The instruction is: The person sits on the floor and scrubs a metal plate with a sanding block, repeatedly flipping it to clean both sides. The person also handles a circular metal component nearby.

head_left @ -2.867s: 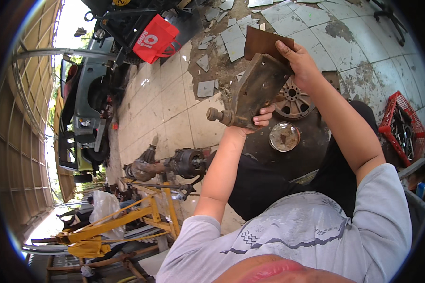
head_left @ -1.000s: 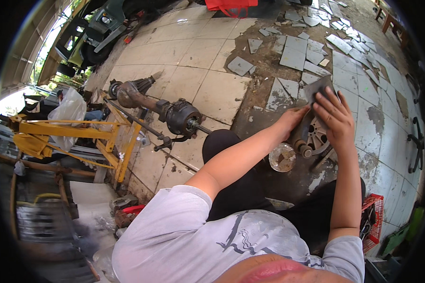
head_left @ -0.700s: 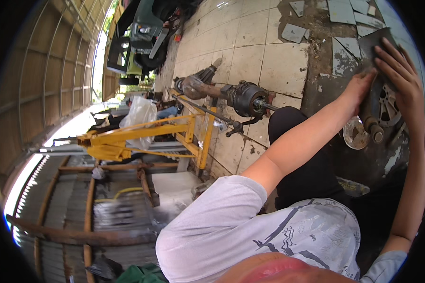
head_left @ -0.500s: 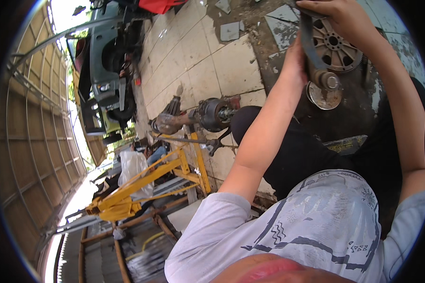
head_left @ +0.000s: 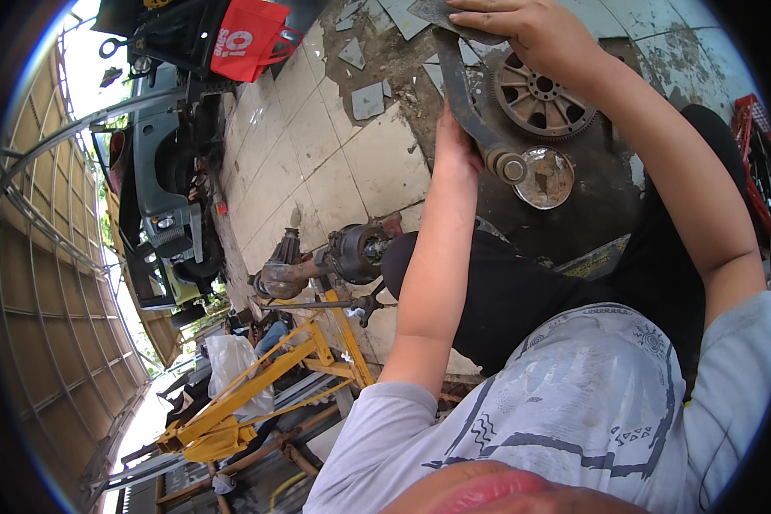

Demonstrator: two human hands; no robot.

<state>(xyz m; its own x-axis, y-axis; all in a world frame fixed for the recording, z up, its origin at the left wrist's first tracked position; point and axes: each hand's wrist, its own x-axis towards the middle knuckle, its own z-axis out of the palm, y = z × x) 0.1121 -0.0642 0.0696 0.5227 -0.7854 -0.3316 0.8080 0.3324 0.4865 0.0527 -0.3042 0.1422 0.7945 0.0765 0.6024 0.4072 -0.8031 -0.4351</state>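
Note:
A dark, curved metal bar with a round, stubby end lies across my left hand. That hand is closed around the bar's near side, its fingers mostly hidden behind the metal. My right hand is at the bar's far end, fingers together over a flat grey piece that partly leaves the picture. Beyond the bar, on the right, a toothed flywheel lies flat on the floor. Close to the bar's round end rests a shallow round dish with brownish residue in it.
Broken tile pieces lie on the floor ahead. An axle housing and a yellow metal frame stand on my left. A red bag and a vehicle are farther back. A red crate is at the right.
My view has swung so that the hands, bar, flywheel and dish appear farther left. The flat grey piece now shows under my right fingers, and the red bag and crate are more visible.

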